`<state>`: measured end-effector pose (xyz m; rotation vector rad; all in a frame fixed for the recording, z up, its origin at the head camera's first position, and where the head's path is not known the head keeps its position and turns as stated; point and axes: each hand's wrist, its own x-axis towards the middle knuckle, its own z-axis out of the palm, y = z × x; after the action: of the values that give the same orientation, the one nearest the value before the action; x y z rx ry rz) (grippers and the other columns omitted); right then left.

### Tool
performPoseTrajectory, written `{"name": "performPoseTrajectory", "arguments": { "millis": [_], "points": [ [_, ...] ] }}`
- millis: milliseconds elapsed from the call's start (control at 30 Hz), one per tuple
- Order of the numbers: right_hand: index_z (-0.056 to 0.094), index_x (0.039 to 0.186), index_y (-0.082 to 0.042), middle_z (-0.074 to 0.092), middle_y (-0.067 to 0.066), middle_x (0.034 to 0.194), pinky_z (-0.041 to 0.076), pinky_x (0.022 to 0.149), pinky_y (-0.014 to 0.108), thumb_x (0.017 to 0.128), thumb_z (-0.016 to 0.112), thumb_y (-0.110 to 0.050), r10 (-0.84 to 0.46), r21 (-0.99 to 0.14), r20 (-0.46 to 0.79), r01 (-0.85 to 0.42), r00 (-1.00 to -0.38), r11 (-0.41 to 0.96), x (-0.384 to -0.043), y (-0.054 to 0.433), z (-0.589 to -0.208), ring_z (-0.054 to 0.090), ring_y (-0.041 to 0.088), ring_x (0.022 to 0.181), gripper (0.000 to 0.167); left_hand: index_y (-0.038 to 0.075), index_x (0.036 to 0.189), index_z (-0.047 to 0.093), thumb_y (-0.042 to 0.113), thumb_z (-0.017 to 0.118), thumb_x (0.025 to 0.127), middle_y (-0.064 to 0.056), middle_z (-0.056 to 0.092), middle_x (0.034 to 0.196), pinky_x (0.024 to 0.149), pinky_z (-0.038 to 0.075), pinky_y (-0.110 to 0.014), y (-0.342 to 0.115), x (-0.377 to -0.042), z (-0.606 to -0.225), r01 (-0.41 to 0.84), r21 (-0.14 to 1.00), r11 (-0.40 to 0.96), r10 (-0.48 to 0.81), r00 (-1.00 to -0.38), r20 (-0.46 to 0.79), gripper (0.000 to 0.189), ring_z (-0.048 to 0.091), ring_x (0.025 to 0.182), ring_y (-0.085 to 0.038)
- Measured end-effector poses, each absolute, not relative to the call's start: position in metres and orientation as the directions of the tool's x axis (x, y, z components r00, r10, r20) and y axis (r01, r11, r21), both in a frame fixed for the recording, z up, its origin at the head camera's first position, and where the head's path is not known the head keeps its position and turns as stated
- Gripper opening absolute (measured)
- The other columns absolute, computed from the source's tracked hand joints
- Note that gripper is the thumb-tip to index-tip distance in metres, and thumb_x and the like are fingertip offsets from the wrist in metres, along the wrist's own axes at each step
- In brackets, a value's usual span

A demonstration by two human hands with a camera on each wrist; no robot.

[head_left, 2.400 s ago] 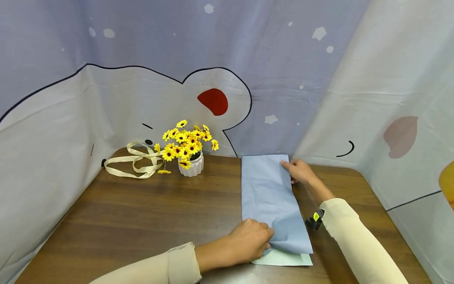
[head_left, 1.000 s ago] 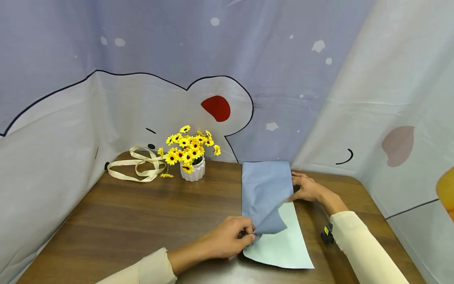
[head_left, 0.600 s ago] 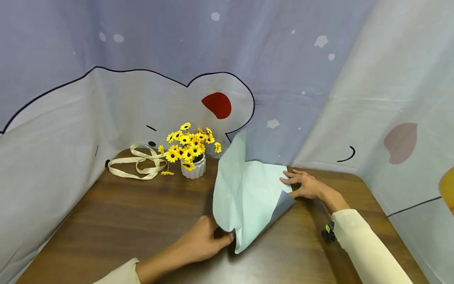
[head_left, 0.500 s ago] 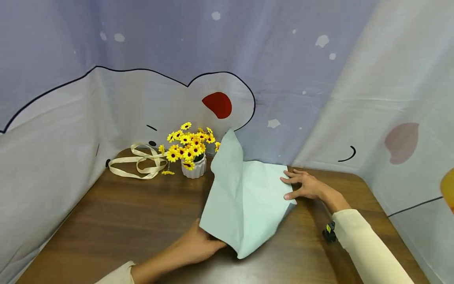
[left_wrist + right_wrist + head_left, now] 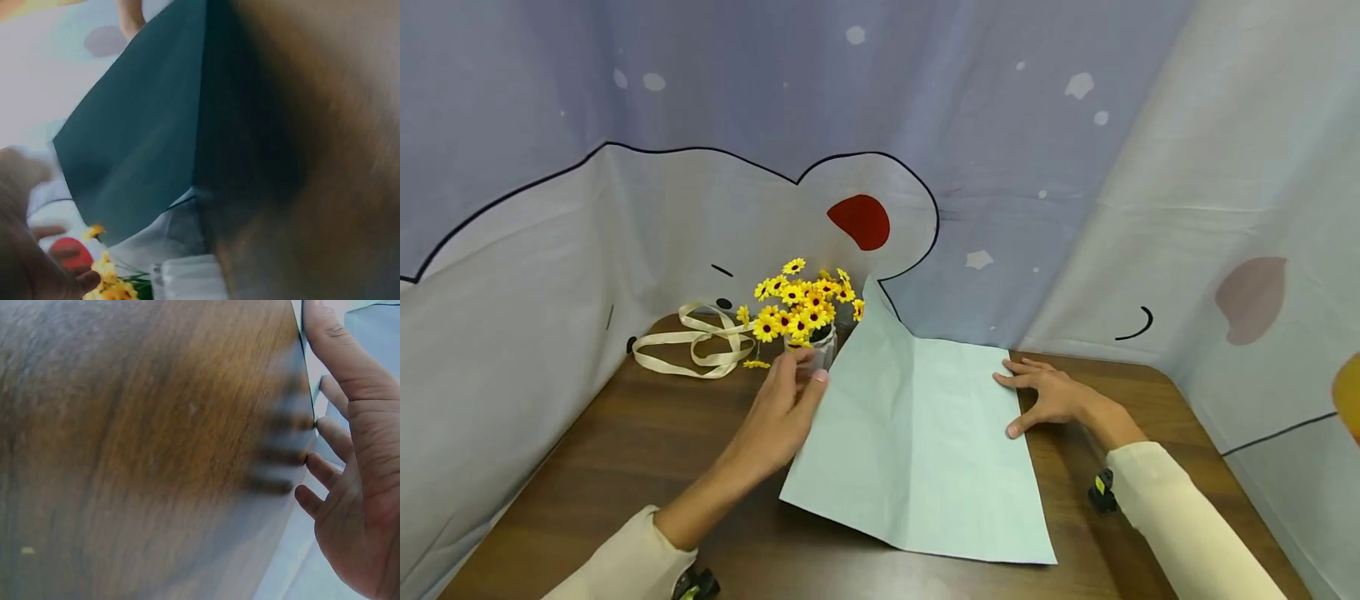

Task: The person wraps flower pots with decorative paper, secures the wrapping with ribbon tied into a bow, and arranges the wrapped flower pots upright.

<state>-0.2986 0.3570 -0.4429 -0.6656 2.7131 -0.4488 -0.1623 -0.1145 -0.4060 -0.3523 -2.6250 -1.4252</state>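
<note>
A sheet of paper [image 5: 966, 454], pale green on its upper face, lies with a crease down its middle. Its right half is flat on the table, while the left half slants up, its far corner raised. My right hand [image 5: 1054, 396] rests at the sheet's right edge, fingers spread, thumb and fingertips on the paper. In the right wrist view the fingers [image 5: 328, 472] are straight and apart. My left hand [image 5: 775, 421] is beside the raised left half, in front of the flower pot, holding nothing. The left wrist view shows its fingers loosely spread next to the sheet [image 5: 137, 125].
Yellow artificial flowers [image 5: 801, 308] stand in a white ribbed pot [image 5: 827, 350], partly behind my left hand and the sheet. A looped cream ribbon [image 5: 681, 337] lies at the back left of the wooden table [image 5: 850, 575]. A printed curtain [image 5: 1000, 167] hangs behind.
The sheet was folded blue side up; my left hand has turned its top layer over to the left and let go, then moved up toward the pot. My right hand has stayed at the right edge.
</note>
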Motion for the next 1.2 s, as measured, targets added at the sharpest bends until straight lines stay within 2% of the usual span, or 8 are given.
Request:
{"name": "performPoseTrajectory", "arguments": {
  "millis": [67, 167, 367, 633, 733, 867, 1033, 1200],
  "points": [
    [0.049, 0.17, -0.016, 0.024, 0.024, 0.186, 0.014, 0.125, 0.093, 0.079, 0.1, -0.059, -0.499, -0.364, -0.22, -0.404, -0.838, 0.839, -0.298, 0.357, -0.442, 0.014, 0.061, 0.17, 0.112, 0.006, 0.163, 0.049, 0.032, 0.066, 0.114, -0.023, 0.045, 0.172, 0.128, 0.041, -0.072, -0.115, -0.169, -0.405, 0.39, 0.66, 0.642, 0.252, -0.921, 0.298, 0.059, 0.043, 0.161, -0.047],
    [0.051, 0.17, -0.016, 0.023, 0.025, 0.186, 0.017, 0.124, 0.093, 0.079, 0.101, -0.056, -0.501, -0.358, -0.218, -0.409, -0.837, 0.839, -0.297, 0.36, -0.441, 0.015, 0.062, 0.169, 0.112, 0.003, 0.162, 0.055, 0.029, 0.076, 0.106, -0.023, 0.038, 0.18, 0.132, 0.032, -0.076, -0.113, -0.175, -0.412, 0.51, 0.478, 0.715, 0.423, -0.86, 0.285, 0.065, 0.031, 0.168, -0.051],
    [0.052, 0.167, -0.01, 0.026, 0.026, 0.185, 0.023, 0.124, 0.091, 0.076, 0.104, -0.054, -0.488, -0.343, -0.24, -0.397, -0.839, 0.851, -0.294, 0.367, -0.44, 0.017, 0.064, 0.167, 0.114, 0.005, 0.155, 0.064, 0.031, 0.082, 0.104, -0.023, 0.029, 0.185, 0.135, 0.027, -0.076, -0.106, -0.182, -0.431, 0.54, 0.405, 0.738, 0.526, -0.836, 0.156, 0.06, 0.023, 0.171, -0.053],
    [0.052, 0.166, -0.004, 0.026, 0.028, 0.184, 0.025, 0.126, 0.088, 0.074, 0.105, -0.051, -0.495, -0.367, -0.269, -0.387, -0.826, 0.846, -0.294, 0.373, -0.434, 0.016, 0.065, 0.167, 0.116, 0.012, 0.144, 0.075, 0.042, 0.085, 0.1, -0.02, 0.041, 0.181, 0.139, 0.016, -0.074, -0.107, -0.185, -0.445, 0.603, 0.256, 0.755, 0.598, -0.794, 0.109, 0.054, 0.016, 0.173, -0.055],
    [0.051, 0.166, -0.004, 0.026, 0.028, 0.184, 0.025, 0.125, 0.088, 0.074, 0.105, -0.052, -0.49, -0.364, -0.28, -0.381, -0.825, 0.85, -0.294, 0.373, -0.433, 0.016, 0.066, 0.166, 0.118, 0.015, 0.145, 0.075, 0.045, 0.083, 0.1, -0.017, 0.041, 0.181, 0.14, 0.014, -0.073, -0.108, -0.189, -0.447, 0.603, 0.258, 0.755, 0.609, -0.791, 0.068, 0.054, 0.015, 0.174, -0.053],
    [0.05, 0.167, -0.004, 0.025, 0.029, 0.184, 0.025, 0.125, 0.088, 0.073, 0.105, -0.053, -0.485, -0.368, -0.292, -0.371, -0.824, 0.852, -0.293, 0.372, -0.432, 0.015, 0.066, 0.166, 0.119, 0.014, 0.157, 0.066, 0.048, 0.079, 0.103, -0.017, 0.044, 0.18, 0.142, 0.013, -0.068, -0.112, -0.195, -0.45, 0.555, 0.334, 0.762, 0.602, -0.797, -0.047, 0.065, 0.022, 0.175, -0.046],
    [0.051, 0.167, -0.004, 0.026, 0.029, 0.183, 0.025, 0.125, 0.088, 0.073, 0.105, -0.053, -0.489, -0.352, -0.283, -0.385, -0.825, 0.853, -0.293, 0.373, -0.432, 0.016, 0.065, 0.166, 0.119, 0.013, 0.165, 0.057, 0.052, 0.078, 0.104, -0.018, 0.044, 0.179, 0.141, 0.022, -0.065, -0.117, -0.199, -0.452, 0.47, 0.436, 0.768, 0.577, -0.803, -0.15, 0.075, 0.031, 0.172, -0.043],
    [0.051, 0.167, -0.003, 0.03, 0.029, 0.182, 0.026, 0.124, 0.089, 0.072, 0.106, -0.053, -0.481, -0.335, -0.281, -0.386, -0.83, 0.86, -0.295, 0.376, -0.429, 0.017, 0.066, 0.166, 0.121, 0.016, 0.167, 0.055, 0.053, 0.078, 0.104, -0.014, 0.042, 0.181, 0.14, 0.025, -0.066, -0.12, -0.202, -0.454, 0.453, 0.457, 0.765, 0.575, -0.8, -0.169, 0.077, 0.031, 0.172, -0.042]
  ]
}}
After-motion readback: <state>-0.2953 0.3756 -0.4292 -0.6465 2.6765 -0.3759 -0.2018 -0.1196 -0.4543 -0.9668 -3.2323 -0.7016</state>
